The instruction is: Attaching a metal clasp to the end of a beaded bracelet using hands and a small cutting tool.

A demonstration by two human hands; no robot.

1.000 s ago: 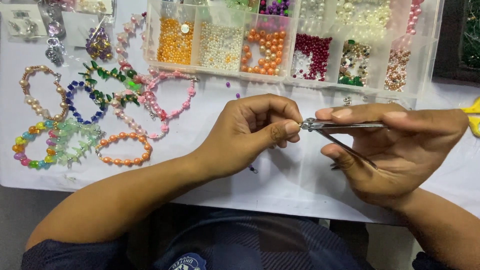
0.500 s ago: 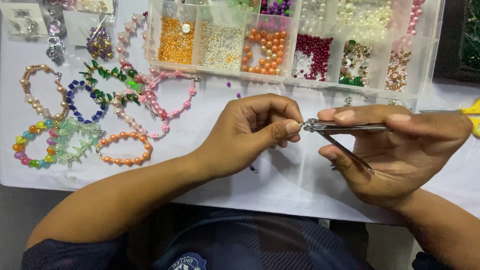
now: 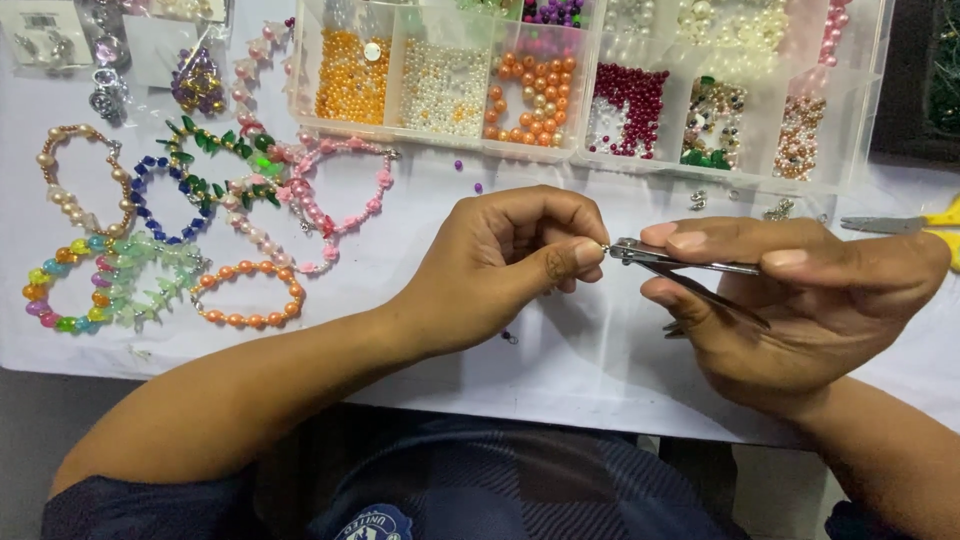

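My left hand is curled over the white table, thumb and fingertips pinching something tiny that I cannot make out. My right hand holds slim metal pliers pointing left, their tip meeting my left fingertips. Both hands hover just in front of a clear bead organiser box with compartments of orange, white, dark red and mixed beads.
Several finished bead bracelets lie at the left: an orange one, a pink one, a rainbow one, a blue one. Yellow-handled scissors rest at the right edge. Small packets sit at top left. Loose beads dot the white cloth.
The pliers and my left fingertips stay joined; both hands shifted only slightly.
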